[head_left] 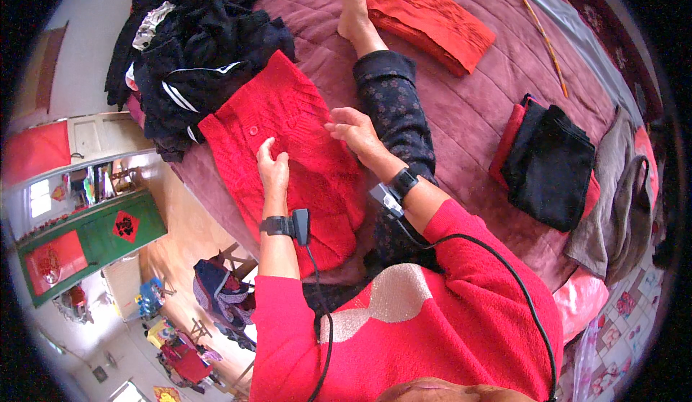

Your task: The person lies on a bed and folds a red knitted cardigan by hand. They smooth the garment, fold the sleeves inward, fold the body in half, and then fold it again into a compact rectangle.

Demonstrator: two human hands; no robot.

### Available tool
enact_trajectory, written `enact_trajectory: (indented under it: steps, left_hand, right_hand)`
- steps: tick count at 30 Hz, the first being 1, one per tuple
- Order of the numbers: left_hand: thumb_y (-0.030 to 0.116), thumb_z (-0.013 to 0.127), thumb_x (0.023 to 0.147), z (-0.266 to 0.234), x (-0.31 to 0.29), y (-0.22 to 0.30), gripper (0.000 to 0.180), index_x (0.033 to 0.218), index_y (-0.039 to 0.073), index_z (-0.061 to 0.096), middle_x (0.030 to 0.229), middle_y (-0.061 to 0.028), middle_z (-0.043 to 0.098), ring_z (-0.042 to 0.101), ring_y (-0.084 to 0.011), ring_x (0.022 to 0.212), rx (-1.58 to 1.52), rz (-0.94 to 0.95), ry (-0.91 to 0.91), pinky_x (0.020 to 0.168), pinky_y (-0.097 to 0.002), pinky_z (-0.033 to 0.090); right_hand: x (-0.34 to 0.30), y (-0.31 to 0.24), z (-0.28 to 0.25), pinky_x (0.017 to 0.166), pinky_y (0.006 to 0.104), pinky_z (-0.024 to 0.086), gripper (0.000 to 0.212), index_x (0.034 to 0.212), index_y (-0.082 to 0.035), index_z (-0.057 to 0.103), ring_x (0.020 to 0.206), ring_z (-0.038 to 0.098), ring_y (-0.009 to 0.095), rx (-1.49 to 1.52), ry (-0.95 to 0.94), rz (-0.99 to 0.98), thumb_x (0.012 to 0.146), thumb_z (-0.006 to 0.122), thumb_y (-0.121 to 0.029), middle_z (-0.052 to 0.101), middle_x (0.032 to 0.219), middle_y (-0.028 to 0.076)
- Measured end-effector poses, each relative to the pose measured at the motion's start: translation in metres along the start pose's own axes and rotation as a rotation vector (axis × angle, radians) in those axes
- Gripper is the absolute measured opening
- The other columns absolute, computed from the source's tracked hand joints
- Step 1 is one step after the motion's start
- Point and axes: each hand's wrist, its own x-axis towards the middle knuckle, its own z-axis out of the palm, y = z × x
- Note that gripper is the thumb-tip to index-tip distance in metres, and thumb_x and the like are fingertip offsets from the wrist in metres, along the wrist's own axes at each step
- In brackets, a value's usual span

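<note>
A red knitted garment (317, 182) is spread on a bed covered by a mauve quilt (468, 143), beside the dark patterned trouser leg (396, 106) of the person. The left hand (274, 173) is held over the garment's middle, near a red button (253, 130); its thumb and fingers are parted moderately wide, and nothing is seen gripped. The right hand (357, 135) is held at the garment's right side, its fingers slightly bent and loosely spread, with nothing gripped. Whether the knit is touched by either hand cannot be told. A dark band is worn on each wrist. The garment's upper left edge is bordered by a heap of black clothes (209, 49). Beyond the leg, a folded orange-red cloth (432, 24) and a folded black cloth (551, 168) are laid out.
</note>
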Motion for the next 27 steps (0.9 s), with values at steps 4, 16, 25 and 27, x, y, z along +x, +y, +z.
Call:
enact_trajectory:
  steps: [4,16,25,27]
  left_hand:
    - [0.009,0.064,0.075,0.012,0.013,-0.008,0.053,0.127,0.003,0.055,0.123,-0.0203,0.061,0.059,-0.0333,0.114,-0.016,-0.034,-0.179,0.101,-0.0405,0.044]
    - [0.016,0.075,0.076,0.025,0.011,-0.006,0.039,0.110,0.001,0.063,0.088,-0.0071,0.065,0.062,-0.0179,0.082,0.089,-0.060,-0.247,0.076,-0.0325,0.051]
    - [0.014,0.073,0.080,0.014,0.008,0.019,0.015,0.082,0.006,0.060,0.076,0.0037,0.058,0.051,-0.0083,0.069,-0.050,-0.152,-0.422,0.063,-0.0266,0.043]
    - [0.011,0.070,0.083,0.005,0.005,0.037,0.013,0.080,0.008,0.058,0.074,0.0064,0.053,0.047,-0.0060,0.066,-0.244,-0.157,-0.409,0.060,-0.0250,0.040]
  right_hand:
    - [-0.001,-0.001,0.001,0.089,0.0337,0.050,0.043,0.126,0.005,0.052,0.106,0.063,0.026,0.004,-0.010,0.005,0.083,0.054,0.003,0.061,0.118,0.017]
    - [-0.001,-0.001,0.000,0.090,0.0345,0.049,0.042,0.126,0.004,0.054,0.107,0.063,0.026,-0.036,-0.045,-0.039,0.083,0.056,0.001,0.061,0.121,0.016]
    - [0.001,0.006,0.002,0.098,0.0360,0.046,0.051,0.129,0.001,0.054,0.114,0.059,0.026,-0.177,-0.081,-0.142,0.084,0.070,-0.019,0.061,0.124,0.017]
    - [-0.002,0.002,0.003,0.103,0.0383,0.042,0.063,0.132,0.001,0.051,0.121,0.054,0.030,-0.353,-0.138,-0.365,0.082,0.073,-0.030,0.057,0.129,0.021]
